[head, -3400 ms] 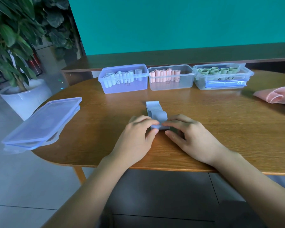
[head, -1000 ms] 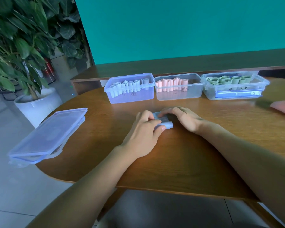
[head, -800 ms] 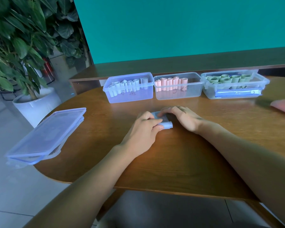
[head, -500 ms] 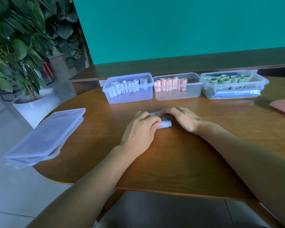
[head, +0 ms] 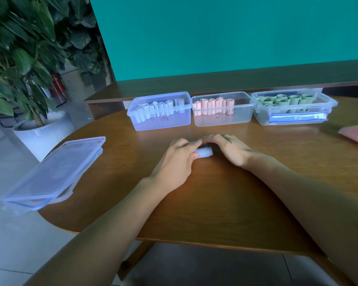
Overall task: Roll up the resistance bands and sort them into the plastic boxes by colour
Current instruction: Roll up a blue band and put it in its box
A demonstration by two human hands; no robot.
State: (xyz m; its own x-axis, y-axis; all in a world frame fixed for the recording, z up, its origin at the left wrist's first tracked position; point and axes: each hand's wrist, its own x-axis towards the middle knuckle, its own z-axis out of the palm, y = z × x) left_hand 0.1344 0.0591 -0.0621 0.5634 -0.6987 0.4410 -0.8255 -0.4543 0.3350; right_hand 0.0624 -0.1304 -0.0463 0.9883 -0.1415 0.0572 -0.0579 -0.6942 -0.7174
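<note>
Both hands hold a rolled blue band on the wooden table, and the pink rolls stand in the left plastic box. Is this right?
Not quite. The head view shows the pink rolled bands in the middle clear plastic box, not the left one. Both the left hand and right hand do hold the rolled blue band.

Three plastic boxes stand side by side along the far edge of the table [head: 215, 203] — the left box [head: 159, 120], the middle box [head: 222, 117] and the right box [head: 291, 116] — each holding rolled bands on end. In front of the left and middle boxes lies a rolled band [head: 205, 152] on the tabletop, between the left hand [head: 174, 164] and the right hand [head: 229, 149]. A stack of lids [head: 54, 172] overhangs the table's left edge. A loose band [head: 357, 134] lies at the right edge. A potted plant [head: 23, 58] stands on the floor, left of the table.
</note>
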